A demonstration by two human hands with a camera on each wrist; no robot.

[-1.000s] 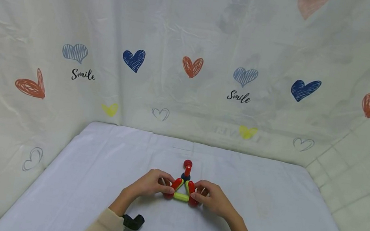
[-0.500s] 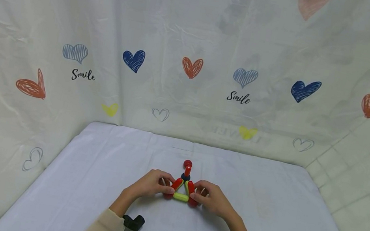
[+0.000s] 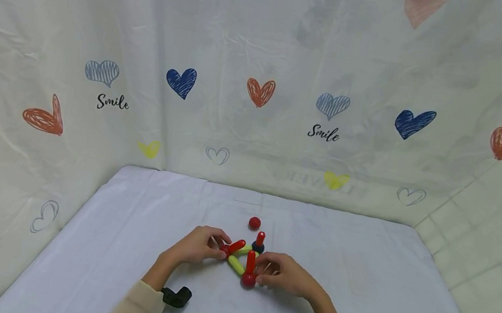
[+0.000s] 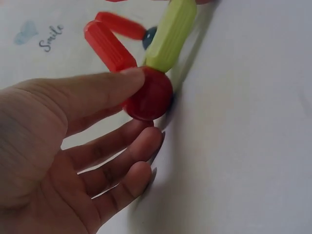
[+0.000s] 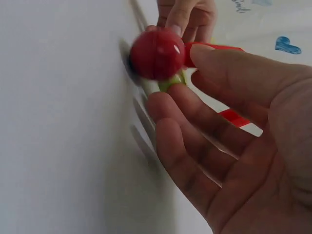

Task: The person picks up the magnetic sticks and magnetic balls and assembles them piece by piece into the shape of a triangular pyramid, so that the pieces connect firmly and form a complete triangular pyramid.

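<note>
A triangular frame of magnetic building sticks and balls lies on the table, with yellow-green sticks (image 3: 236,265) along its base. Its dark blue ball (image 3: 258,247) is at the back. Red sticks (image 3: 251,262) rise from its corners, the left one tilted. My left hand (image 3: 202,245) pinches the left red ball (image 4: 150,95) between thumb and fingers. My right hand (image 3: 284,274) grips the front corner, thumb by the joint of the front red ball (image 5: 157,54) and its stick. The other right fingers curve loosely beside it, partly hiding the frame in the right wrist view.
A loose red ball (image 3: 254,223) sits behind the frame. White cloth covers the table (image 3: 351,269). A pale curtain (image 3: 272,143) printed with hearts hangs behind and along the sides. Dark wrist cameras (image 3: 176,297) are on both arms.
The frame has turned clockwise: its left corner went back, its front right corner came forward and left. The red sticks now point upward. Both hands shifted along with their corners.
</note>
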